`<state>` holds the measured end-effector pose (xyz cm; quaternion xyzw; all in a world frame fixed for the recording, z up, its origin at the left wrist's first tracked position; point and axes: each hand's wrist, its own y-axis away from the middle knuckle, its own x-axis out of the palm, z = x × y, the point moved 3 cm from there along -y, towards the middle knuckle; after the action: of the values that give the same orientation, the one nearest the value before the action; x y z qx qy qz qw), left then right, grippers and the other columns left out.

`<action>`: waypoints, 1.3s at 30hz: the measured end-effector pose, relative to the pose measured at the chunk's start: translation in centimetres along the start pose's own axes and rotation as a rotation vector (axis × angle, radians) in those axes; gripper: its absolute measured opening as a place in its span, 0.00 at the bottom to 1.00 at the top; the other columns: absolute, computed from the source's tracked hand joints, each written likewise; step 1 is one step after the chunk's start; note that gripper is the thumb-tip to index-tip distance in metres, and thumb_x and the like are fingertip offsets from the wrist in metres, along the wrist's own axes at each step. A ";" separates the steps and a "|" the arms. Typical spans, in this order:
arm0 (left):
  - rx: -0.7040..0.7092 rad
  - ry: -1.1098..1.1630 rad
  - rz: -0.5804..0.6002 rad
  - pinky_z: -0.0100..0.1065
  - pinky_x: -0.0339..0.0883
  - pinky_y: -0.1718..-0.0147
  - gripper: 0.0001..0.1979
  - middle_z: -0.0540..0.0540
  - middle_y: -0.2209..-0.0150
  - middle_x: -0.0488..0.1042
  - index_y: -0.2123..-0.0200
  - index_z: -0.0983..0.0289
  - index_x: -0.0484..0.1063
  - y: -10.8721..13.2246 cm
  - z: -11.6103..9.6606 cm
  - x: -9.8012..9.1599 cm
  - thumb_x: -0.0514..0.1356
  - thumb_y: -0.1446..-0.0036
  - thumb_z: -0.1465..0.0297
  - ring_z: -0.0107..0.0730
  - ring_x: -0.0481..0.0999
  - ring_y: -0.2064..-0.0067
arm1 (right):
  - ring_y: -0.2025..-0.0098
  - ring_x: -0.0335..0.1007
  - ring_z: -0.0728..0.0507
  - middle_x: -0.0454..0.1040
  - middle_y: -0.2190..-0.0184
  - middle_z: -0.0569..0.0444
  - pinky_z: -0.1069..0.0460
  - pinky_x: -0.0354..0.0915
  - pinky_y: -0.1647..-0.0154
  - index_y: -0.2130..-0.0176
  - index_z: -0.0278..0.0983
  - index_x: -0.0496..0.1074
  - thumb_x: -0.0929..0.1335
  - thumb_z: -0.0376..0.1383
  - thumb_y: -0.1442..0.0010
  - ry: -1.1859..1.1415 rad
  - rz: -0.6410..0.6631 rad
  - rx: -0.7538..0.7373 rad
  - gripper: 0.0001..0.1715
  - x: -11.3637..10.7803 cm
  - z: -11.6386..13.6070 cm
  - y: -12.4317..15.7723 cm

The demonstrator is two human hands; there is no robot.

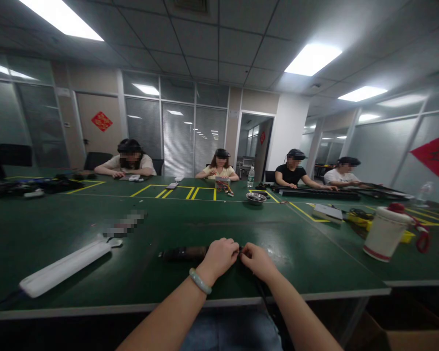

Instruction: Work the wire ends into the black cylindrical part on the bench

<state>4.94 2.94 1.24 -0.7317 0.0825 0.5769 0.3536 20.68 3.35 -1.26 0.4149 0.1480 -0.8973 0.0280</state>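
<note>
A dark, tube-shaped tool [188, 253] with a brownish middle and a narrow metal-looking left tip lies on the green table in front of me. My left hand [219, 258], with a pale green bangle on its wrist, is closed over the tool's right end. Close beside it, my right hand [259, 262] pinches a small dark bit at the start of a black cord [261, 292], which runs down over the table's front edge. The fingertips of both hands almost meet, and they hide the joint between tool and cord.
A white power strip [68, 268] lies at left, beside a blurred-out item [126, 224]. At right stand a white mug [386, 234] with a red lid and a white box [327, 213]. A metal bowl [256, 198] and a water bottle [250, 177] are farther back. Several people sit opposite.
</note>
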 end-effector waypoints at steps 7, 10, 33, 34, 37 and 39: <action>-0.029 0.045 -0.008 0.33 0.62 0.59 0.04 0.53 0.62 0.74 0.64 0.59 0.72 0.0 0.2 -0.1 0.57 0.42 0.69 0.34 0.71 0.59 | 0.73 0.66 0.49 0.73 0.76 0.57 0.57 0.54 0.73 0.71 0.37 0.71 0.64 0.41 0.41 0.017 0.035 -0.027 0.12 -0.4 0.0 0.1; -0.033 0.055 -0.008 0.34 0.62 0.58 0.05 0.53 0.62 0.74 0.64 0.59 0.72 0.0 0.2 -0.1 0.57 0.41 0.69 0.35 0.71 0.59 | 0.74 0.66 0.50 0.72 0.77 0.57 0.56 0.53 0.74 0.71 0.37 0.72 0.64 0.42 0.41 0.032 0.049 -0.014 0.14 -0.3 0.0 -0.1; -0.083 0.071 0.002 0.35 0.61 0.57 0.05 0.53 0.62 0.73 0.61 0.60 0.69 -0.1 0.3 0.2 0.57 0.42 0.70 0.36 0.71 0.57 | 0.77 0.63 0.51 0.71 0.78 0.58 0.56 0.53 0.75 0.70 0.38 0.72 0.64 0.43 0.39 0.071 0.045 -0.033 0.15 0.0 -0.2 -0.2; -0.080 0.078 0.000 0.35 0.61 0.56 0.05 0.53 0.62 0.73 0.61 0.60 0.69 0.0 0.3 0.2 0.57 0.42 0.70 0.36 0.71 0.57 | 0.77 0.63 0.51 0.71 0.78 0.58 0.56 0.53 0.75 0.70 0.38 0.72 0.64 0.43 0.39 0.066 0.048 -0.034 0.15 0.0 -0.3 -0.2; -0.077 0.093 0.003 0.35 0.61 0.56 0.05 0.53 0.61 0.74 0.62 0.60 0.70 0.0 0.4 0.1 0.57 0.43 0.70 0.36 0.71 0.57 | 0.76 0.63 0.51 0.70 0.78 0.58 0.56 0.52 0.75 0.70 0.38 0.72 0.63 0.43 0.39 0.067 0.052 -0.046 0.15 0.0 -0.3 -0.2; -0.079 0.095 0.006 0.35 0.61 0.56 0.05 0.53 0.61 0.74 0.62 0.61 0.70 0.0 0.3 0.0 0.58 0.43 0.70 0.36 0.71 0.57 | 0.75 0.63 0.50 0.71 0.78 0.58 0.56 0.51 0.75 0.71 0.38 0.72 0.64 0.43 0.39 0.075 0.050 -0.062 0.15 0.0 -0.3 -0.2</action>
<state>4.65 3.12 1.19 -0.7712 0.0786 0.5456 0.3184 20.88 3.67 -1.38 0.4506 0.1664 -0.8752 0.0578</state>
